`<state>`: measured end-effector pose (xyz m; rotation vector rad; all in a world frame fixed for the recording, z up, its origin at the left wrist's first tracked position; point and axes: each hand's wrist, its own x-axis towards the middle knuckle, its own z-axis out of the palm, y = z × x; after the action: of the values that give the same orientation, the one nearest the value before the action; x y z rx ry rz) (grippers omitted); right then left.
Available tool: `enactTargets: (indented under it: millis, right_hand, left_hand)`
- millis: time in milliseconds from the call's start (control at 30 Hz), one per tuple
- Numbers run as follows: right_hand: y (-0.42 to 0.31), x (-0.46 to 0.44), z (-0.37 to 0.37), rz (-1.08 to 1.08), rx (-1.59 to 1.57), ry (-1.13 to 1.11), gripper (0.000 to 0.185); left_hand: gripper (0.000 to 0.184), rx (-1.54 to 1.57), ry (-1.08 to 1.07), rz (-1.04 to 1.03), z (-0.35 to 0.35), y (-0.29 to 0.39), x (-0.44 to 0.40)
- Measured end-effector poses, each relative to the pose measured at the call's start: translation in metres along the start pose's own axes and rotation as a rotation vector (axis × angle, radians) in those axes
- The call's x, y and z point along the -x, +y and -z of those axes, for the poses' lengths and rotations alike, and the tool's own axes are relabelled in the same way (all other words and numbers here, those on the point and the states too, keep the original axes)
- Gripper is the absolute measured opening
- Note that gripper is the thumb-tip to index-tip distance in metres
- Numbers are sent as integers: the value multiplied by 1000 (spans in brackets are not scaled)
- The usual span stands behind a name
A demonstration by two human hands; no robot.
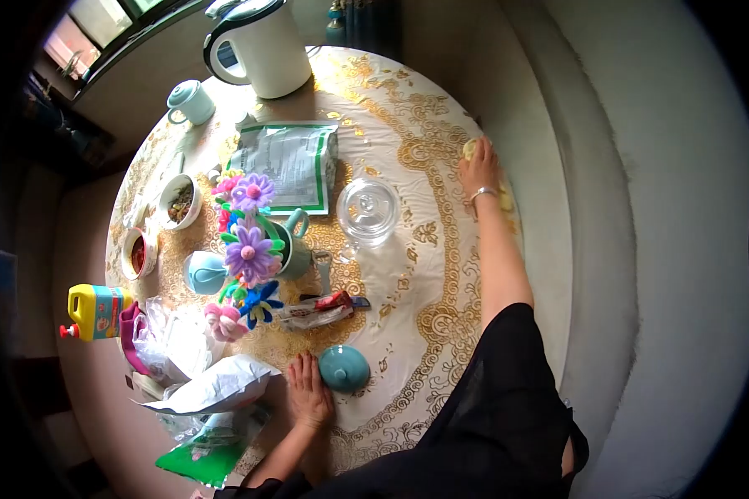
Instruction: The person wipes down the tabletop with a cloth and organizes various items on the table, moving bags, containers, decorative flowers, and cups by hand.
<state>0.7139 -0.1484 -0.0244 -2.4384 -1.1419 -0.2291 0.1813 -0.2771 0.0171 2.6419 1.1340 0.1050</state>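
At the table's far right edge my right hand (479,170), with a bracelet on the wrist, presses down on a pale yellow cloth (470,150). Most of the cloth is covered by the fingers. My left hand (309,394) lies flat on the near side of the table with its fingers stretched out, holding nothing. Right beside its fingers sits a round teal lid (344,368) with a knob on top. Both hands rest on a round table whose white tablecloth (408,333) has a gold pattern.
A clear glass lid or dish (368,211) stands mid-table, near a silver-green packet (287,166). Plush flowers (252,249) rise beside a green mug (295,254). A white kettle (266,54), teal cup (191,101), bowls (179,202), plastic bags (179,341) and yellow jug (97,312) are leftward.
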Motion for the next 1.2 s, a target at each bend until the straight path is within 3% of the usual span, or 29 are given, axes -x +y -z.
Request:
enactTargets:
  millis: [267,367,433,500,567,600,733,833,900,967,1033,1133,1200]
  right_hand:
    - [2,-10,-10,276,-103,-17,56]
    - [-26,46,10,479,-227,-44,51]
    - [-76,83,77,237,-259,-411,51]
    - [-64,136,56,342,-392,-345,62]
    - [-81,191,78,469,-184,-367,62]
    - [-83,219,85,502,-249,-376,64]
    - [-110,324,119,514,-421,-394,66]
    - [-122,362,147,412,-635,-428,55]
    - [-124,361,163,-487,-1023,-667,40]
    - [-116,354,184,-683,-1688,-462,37]
    - [-110,342,201,-904,-1838,-381,35]
    - [-101,343,200,-905,-2074,-278,36]
    - [-101,358,198,-863,-2043,-230,35]
  left_hand:
    - [63,35,8,22,-1,3,-1]
    - [63,-20,30,-12,-5,-1,1]
    - [64,9,6,-14,3,2,2]
    - [64,8,26,9,-3,1,1]
    - [64,25,26,-2,-1,1,0]
    - [65,15,40,-9,-3,1,0]
    - [65,22,61,-11,-5,-1,1]
    - [64,17,88,-18,-13,-3,5]
    - [63,-17,140,-32,-21,-8,3]
    - [63,-12,133,-26,-19,-6,3]
    - [61,-18,162,-34,-17,-5,1]
    - [59,-22,158,-18,-18,-5,-1]
    - [59,-7,177,-30,-21,-6,5]
